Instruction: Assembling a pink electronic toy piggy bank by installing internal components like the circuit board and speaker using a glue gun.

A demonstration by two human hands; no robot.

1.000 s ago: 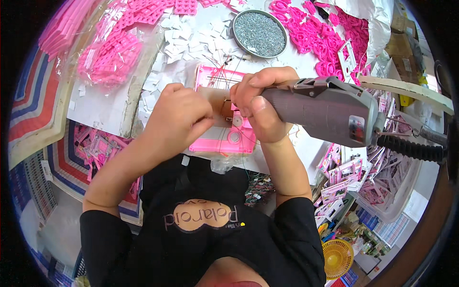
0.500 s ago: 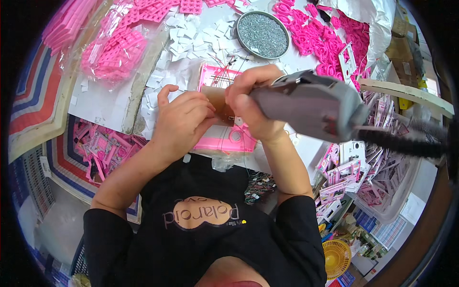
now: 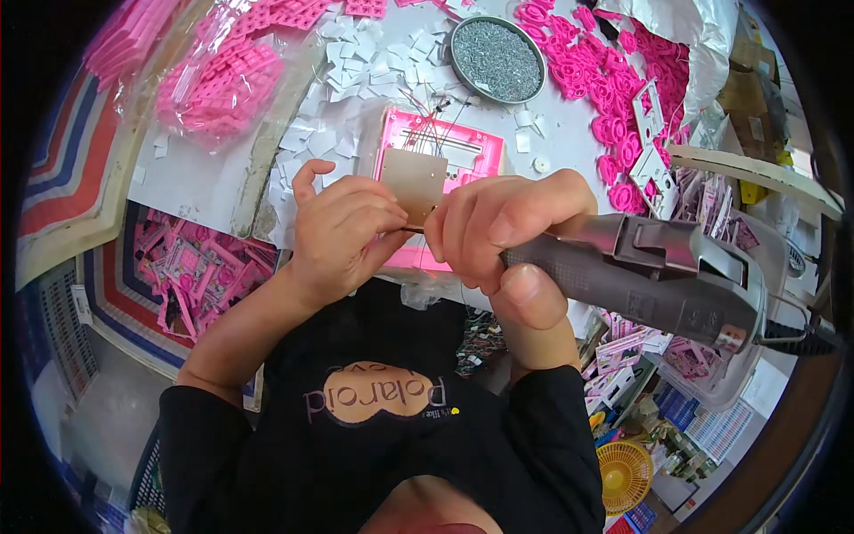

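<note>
Over the pink frame [image 3: 436, 165] on the tabletop [image 3: 205, 173], my right hand [image 3: 507, 236] has lowered the grey power screwdriver [image 3: 649, 271] (firmly clenched); my left hand [image 3: 342, 222] pinches the small board [image 3: 414, 182], now uncovered.

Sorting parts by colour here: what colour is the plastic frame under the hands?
Bright pink. The plastic frame shows best in the head view, just beyond the left hand and right hand.

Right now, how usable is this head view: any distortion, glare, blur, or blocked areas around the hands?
Head view: strong fisheye bending, with a black rim at the corners; even, bright light with soft shadows; mild glare on the white table. The left hand and right hand look sharp. The grey power tool looms large and hides the table behind it, and the hands cover the spot where its tip meets the pink frame.
</note>
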